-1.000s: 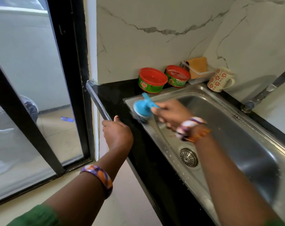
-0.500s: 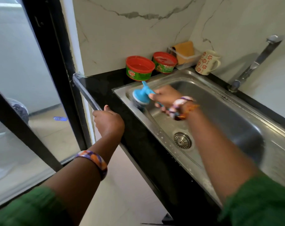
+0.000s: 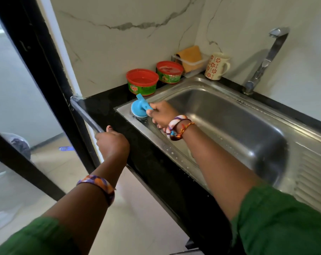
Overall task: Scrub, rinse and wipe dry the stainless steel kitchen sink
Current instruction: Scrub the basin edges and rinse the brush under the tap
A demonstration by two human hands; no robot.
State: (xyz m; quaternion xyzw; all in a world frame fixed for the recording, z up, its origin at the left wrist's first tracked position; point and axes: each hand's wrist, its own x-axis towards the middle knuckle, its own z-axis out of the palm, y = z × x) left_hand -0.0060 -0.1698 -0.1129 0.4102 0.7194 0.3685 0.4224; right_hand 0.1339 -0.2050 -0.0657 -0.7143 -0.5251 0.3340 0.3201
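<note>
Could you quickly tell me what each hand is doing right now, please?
Left hand: grips the metal rail.
Right hand: holds the blue scrubber.

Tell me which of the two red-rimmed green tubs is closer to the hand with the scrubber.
The tub with the EXO label, standing on the black counter just behind the blue scrubber that the right hand holds. The other tub sits farther back, beside the sponge tray.

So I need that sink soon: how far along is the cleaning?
Early. In hand: the right hand holds a blue scrubber on the sink rim's far-left corner; the left hand grips a metal rail. No water runs from the tap; rinsing and drying look still left.
</note>
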